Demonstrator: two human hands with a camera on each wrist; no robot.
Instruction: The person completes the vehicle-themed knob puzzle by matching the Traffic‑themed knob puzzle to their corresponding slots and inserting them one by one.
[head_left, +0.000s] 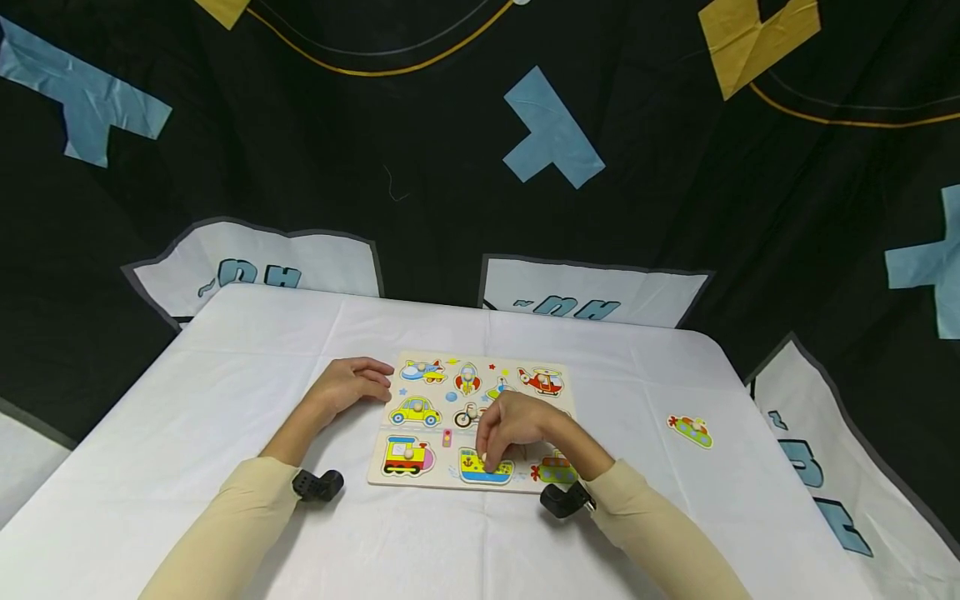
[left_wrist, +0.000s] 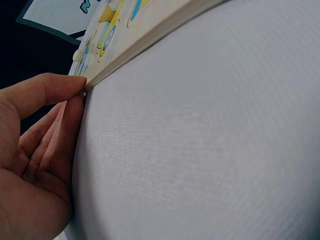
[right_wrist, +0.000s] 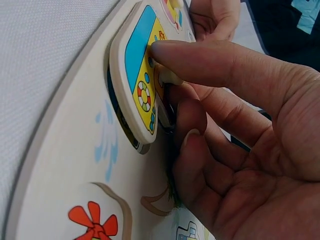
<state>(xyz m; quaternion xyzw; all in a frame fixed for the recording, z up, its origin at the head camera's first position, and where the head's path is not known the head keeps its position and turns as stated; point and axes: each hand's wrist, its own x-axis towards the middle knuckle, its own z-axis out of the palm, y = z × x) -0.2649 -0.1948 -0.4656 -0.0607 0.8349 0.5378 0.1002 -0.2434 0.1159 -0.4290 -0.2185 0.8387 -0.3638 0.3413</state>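
Observation:
A wooden knob puzzle board (head_left: 450,485) with vehicle pictures lies on the table. My right hand (head_left: 517,421) is over its lower middle, pinching the knob of the blue-and-yellow ship piece (right_wrist: 135,75) between thumb and fingers. In the right wrist view this piece stands slightly proud of the board, over its recess, with a dark gap along its lower edge. At the board's left edge, my left hand (head_left: 352,383) touches the side with its fingertips (left_wrist: 77,85). The other pieces on the board include a car (head_left: 416,411) and a train (head_left: 407,456).
A loose green submarine piece (head_left: 690,431) lies on the white tablecloth (head_left: 630,533) right of the board. The submarine recess (head_left: 555,471) shows at the board's lower right, partly behind the right forearm. A black curtain (head_left: 435,183) hangs behind the table.

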